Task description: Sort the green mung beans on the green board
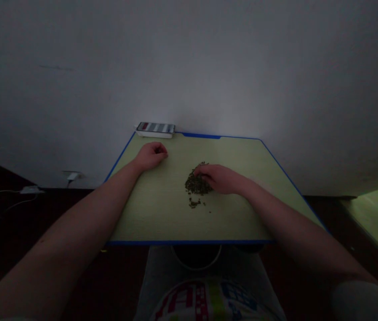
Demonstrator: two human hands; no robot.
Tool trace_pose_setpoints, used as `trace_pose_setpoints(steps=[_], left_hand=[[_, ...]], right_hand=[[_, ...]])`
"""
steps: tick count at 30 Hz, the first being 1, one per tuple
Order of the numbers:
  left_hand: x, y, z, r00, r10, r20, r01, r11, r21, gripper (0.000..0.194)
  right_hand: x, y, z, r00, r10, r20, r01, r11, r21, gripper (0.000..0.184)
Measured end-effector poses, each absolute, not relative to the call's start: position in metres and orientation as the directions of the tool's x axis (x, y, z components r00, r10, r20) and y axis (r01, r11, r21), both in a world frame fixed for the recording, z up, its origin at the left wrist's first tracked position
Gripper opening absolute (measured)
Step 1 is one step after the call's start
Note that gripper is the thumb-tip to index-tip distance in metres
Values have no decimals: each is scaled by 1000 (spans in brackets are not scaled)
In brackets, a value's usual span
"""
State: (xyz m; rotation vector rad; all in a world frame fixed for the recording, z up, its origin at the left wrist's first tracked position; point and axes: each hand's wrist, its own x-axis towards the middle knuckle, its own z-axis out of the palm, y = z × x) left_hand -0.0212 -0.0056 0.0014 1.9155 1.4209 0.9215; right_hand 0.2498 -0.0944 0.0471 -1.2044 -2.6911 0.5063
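Note:
A heap of small dark brown bits [194, 185], like dried seeds or pellets, lies on the middle of a pale table top [155, 209]. A few loose bits are scattered just in front of it. My right hand [220, 178] reaches in from the right, its curled fingertips on the heap; whatever is between them is hidden. To the left, my left hand [151, 155] rests on the table with fingers curled inward, apart from the heap. Its palm is in shadow, and its contents do not show clearly.
A phone [155, 127] lies on a white box [154, 133] at the table's back left corner. Blue edging [189, 242] rims the table, which stands against a grey wall [209, 67]. Below the front edge is a dark round container [196, 258]. Cables [30, 190] run at the left.

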Motion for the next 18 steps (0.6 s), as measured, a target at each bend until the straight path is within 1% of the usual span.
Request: trace_pose_setpoints(steps=[6, 14, 18], left_hand=[[-21, -4, -1, 197, 964, 179, 545, -259, 797, 18], [-21, -6, 2, 189, 966, 176, 589, -255, 767, 16], [-20, -6, 2, 192, 966, 170, 569, -251, 783, 14]], right_hand=[[250, -101, 44, -678, 735, -20, 684, 621, -381, 32], [250, -111, 44, -697, 715, -50, 672, 628, -393, 33], [249, -118, 49, -706, 705, -66, 662, 624, -416, 33]])
